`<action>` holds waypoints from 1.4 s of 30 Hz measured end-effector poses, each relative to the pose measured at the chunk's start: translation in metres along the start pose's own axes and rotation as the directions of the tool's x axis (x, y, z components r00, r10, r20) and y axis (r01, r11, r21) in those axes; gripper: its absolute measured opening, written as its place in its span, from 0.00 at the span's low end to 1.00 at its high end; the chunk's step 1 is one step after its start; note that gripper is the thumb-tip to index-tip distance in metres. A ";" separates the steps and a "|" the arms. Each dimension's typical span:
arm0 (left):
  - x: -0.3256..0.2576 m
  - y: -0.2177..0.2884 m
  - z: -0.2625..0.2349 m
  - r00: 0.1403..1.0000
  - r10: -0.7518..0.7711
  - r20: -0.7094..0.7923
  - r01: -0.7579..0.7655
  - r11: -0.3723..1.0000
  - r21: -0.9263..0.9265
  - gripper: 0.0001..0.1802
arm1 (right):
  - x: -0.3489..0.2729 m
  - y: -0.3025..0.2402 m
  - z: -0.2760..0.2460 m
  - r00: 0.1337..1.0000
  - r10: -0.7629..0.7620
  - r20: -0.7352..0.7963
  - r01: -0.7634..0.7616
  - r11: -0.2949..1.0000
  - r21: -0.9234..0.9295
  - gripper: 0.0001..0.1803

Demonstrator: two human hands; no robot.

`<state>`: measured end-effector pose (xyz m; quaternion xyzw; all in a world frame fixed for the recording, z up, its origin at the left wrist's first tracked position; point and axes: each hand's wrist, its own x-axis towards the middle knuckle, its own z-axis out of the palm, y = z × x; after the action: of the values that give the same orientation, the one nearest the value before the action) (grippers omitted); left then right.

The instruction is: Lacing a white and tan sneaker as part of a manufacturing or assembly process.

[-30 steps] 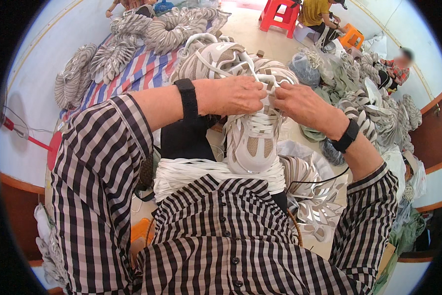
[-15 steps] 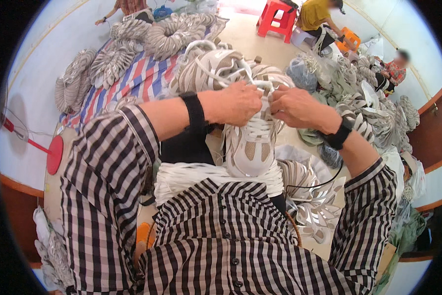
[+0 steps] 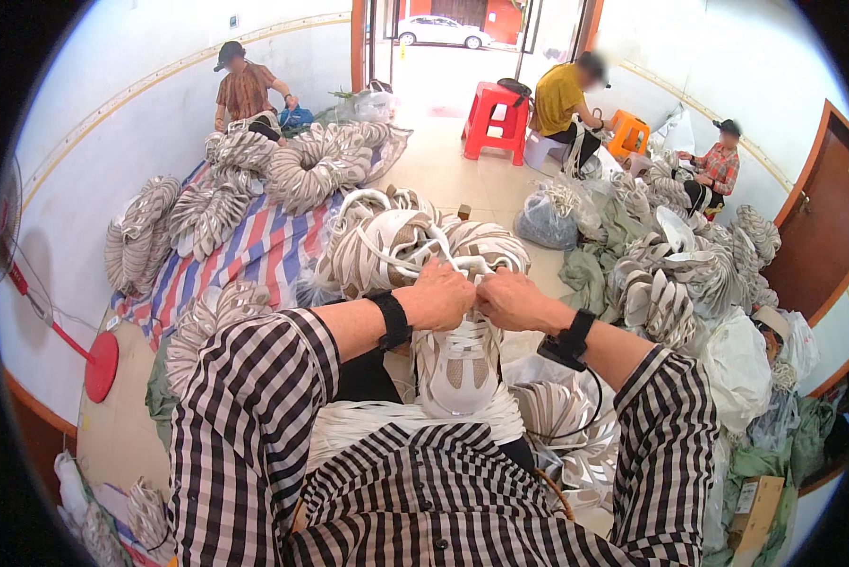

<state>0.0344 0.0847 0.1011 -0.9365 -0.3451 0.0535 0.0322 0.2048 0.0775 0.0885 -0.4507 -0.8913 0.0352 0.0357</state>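
While left hand [image 3: 441,295] and right hand [image 3: 507,299] pinch laces of white shoe [image 3: 459,364], clear bag [image 3: 547,219] behind holds white pieces.

Both hands, left [image 3: 440,295] and right [image 3: 509,300], pinch white laces [image 3: 462,267] above a white shoe upper [image 3: 457,364].

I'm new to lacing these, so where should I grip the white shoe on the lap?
Probably around the middle of the white shoe, from both sides. It lies toe toward the body, laced top facing up; the left hand and right hand work the white laces at its far end, so the sides are free.
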 end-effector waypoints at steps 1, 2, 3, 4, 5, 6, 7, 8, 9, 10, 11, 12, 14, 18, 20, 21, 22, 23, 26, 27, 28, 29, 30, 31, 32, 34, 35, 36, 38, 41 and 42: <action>0.000 -0.001 -0.006 0.999 -0.016 0.034 0.017 1.000 -0.021 0.08 | -0.001 0.004 0.000 0.999 0.029 0.030 -0.031 0.998 0.062 0.10; 0.001 -0.001 -0.009 0.999 -0.014 0.030 0.014 1.000 -0.019 0.08 | 0.000 0.006 0.001 0.999 0.032 0.027 -0.033 0.998 0.059 0.10; 0.002 -0.002 -0.012 0.996 -0.027 0.084 0.031 0.998 -0.046 0.09 | 0.002 0.007 0.003 0.997 0.074 -0.008 -0.071 0.978 0.196 0.11; 0.003 -0.002 -0.015 0.989 -0.039 0.140 0.050 0.996 -0.072 0.10 | 0.003 0.007 0.005 0.992 0.120 -0.037 -0.101 0.938 0.332 0.12; 0.002 -0.003 -0.017 0.987 -0.042 0.156 0.052 0.996 -0.065 0.11 | 0.002 0.005 0.004 0.990 0.114 -0.077 -0.082 0.936 0.341 0.15; 0.003 -0.005 -0.017 0.987 -0.039 0.157 0.049 0.997 -0.065 0.11 | 0.003 0.006 0.006 0.990 0.118 -0.077 -0.085 0.936 0.342 0.15; 0.004 -0.008 -0.015 0.985 -0.030 0.172 0.044 0.996 -0.078 0.11 | 0.004 0.008 0.009 0.986 0.129 -0.102 -0.079 0.917 0.391 0.15; 0.006 -0.012 -0.011 0.982 -0.021 0.190 0.039 0.995 -0.091 0.11 | 0.004 0.009 0.011 0.982 0.141 -0.127 -0.071 0.894 0.441 0.15; 0.010 -0.017 -0.005 0.977 -0.018 0.211 0.033 0.997 -0.069 0.10 | 0.003 0.011 0.013 0.982 0.144 -0.125 -0.074 0.891 0.448 0.15; 0.011 -0.024 -0.001 0.975 -0.015 0.220 0.031 0.997 -0.070 0.10 | 0.003 0.014 0.013 0.981 0.131 -0.145 -0.044 0.870 0.491 0.15; 0.007 -0.027 0.001 0.984 -0.001 0.181 0.034 0.983 -0.179 0.10 | 0.002 0.014 0.016 0.979 0.124 -0.160 -0.018 0.841 0.541 0.14; 0.005 -0.031 0.003 0.990 0.007 0.142 0.034 0.957 -0.287 0.09 | 0.002 0.016 0.018 0.980 0.131 -0.151 -0.026 0.830 0.557 0.14; 0.005 -0.038 0.010 0.999 0.037 0.030 -0.024 0.940 -0.340 0.08 | 0.002 0.019 0.021 0.964 0.119 -0.236 0.019 0.859 0.512 0.14; -0.001 -0.037 0.011 0.993 0.081 -0.088 -0.105 0.946 -0.308 0.06 | 0.003 0.019 0.018 0.969 0.100 -0.226 0.041 0.836 0.547 0.14; -0.003 -0.033 0.017 0.988 0.098 -0.120 -0.122 0.970 -0.212 0.07 | 0.002 0.016 0.015 0.971 0.118 -0.209 0.014 0.841 0.540 0.14; -0.005 -0.032 0.023 0.960 0.147 -0.238 -0.182 0.974 -0.135 0.07 | 0.002 0.014 0.014 0.973 0.134 -0.186 -0.011 0.836 0.549 0.13; -0.006 -0.032 0.029 0.916 0.201 -0.348 -0.232 0.972 -0.050 0.07 | 0.002 0.011 0.013 0.975 0.126 -0.184 -0.004 0.835 0.550 0.13; -0.006 -0.030 0.028 0.927 0.176 -0.332 -0.213 0.974 -0.076 0.08 | -0.001 0.011 0.014 0.975 0.133 -0.178 -0.010 0.827 0.562 0.13; -0.006 -0.024 0.022 0.960 -0.026 -0.279 -0.061 0.953 -0.296 0.11 | -0.001 0.012 0.018 0.971 0.136 -0.194 0.002 0.815 0.580 0.13; -0.009 -0.020 0.020 0.937 -0.062 -0.343 -0.074 0.926 -0.370 0.11 | 0.000 0.013 0.021 0.967 0.135 -0.218 0.018 0.812 0.584 0.13; -0.011 -0.015 0.017 0.941 -0.060 -0.335 -0.074 0.925 -0.373 0.11 | 0.001 0.014 0.022 0.967 0.140 -0.213 0.013 0.807 0.591 0.13; -0.015 -0.011 0.016 0.907 -0.062 -0.418 -0.119 0.911 -0.395 0.10 | 0.004 0.013 0.022 0.970 0.136 -0.203 0.011 0.804 0.595 0.13; -0.017 -0.001 0.009 0.865 -0.055 -0.498 -0.179 0.895 -0.409 0.10 | 0.003 0.018 0.024 0.970 0.147 -0.195 -0.001 0.801 0.599 0.14; -0.020 0.008 0.003 0.894 -0.011 -0.448 -0.181 0.906 -0.382 0.09 | 0.004 0.022 0.027 0.961 0.137 -0.241 0.031 0.811 0.584 0.13; -0.026 0.022 0.000 0.900 -0.002 -0.436 -0.188 0.901 -0.391 0.09 | 0.003 0.025 0.026 0.961 0.153 -0.232 0.016 0.804 0.595 0.13; -0.039 0.051 0.005 0.915 0.141 -0.378 -0.288 0.885 -0.367 0.10 | 0.005 0.022 0.016 0.969 0.061 -0.240 0.082 0.837 0.541 0.11; -0.041 0.063 0.013 0.915 0.185 -0.359 -0.327 0.861 -0.389 0.11 | 0.005 0.017 0.009 0.976 0.076 -0.206 0.034 0.873 0.486 0.09; -0.043 0.073 0.020 0.912 0.222 -0.346 -0.359 0.840 -0.407 0.12 | 0.005 0.010 0.005 0.977 0.075 -0.198 0.033 0.871 0.489 0.09; -0.036 0.079 0.054 0.915 0.211 -0.345 -0.367 0.790 -0.490 0.12 | 0.002 0.000 -0.001 0.956 -0.130 -0.263 0.163 0.981 0.107 0.10; -0.022 0.084 0.075 0.896 0.072 -0.438 -0.344 0.737 -0.582 0.08 | 0.008 -0.033 -0.017 0.909 -0.203 -0.364 0.223 0.975 0.013 0.07; -0.022 0.084 0.077 0.898 0.068 -0.434 -0.341 0.733 -0.589 0.08 | 0.012 -0.055 -0.029 0.924 -0.184 -0.336 0.220 0.973 0.071 0.07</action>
<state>0.0626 0.0088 0.0184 -0.9126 -0.2212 -0.2510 -0.2348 0.1562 0.0560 0.1229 -0.3535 -0.9114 0.0041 0.2107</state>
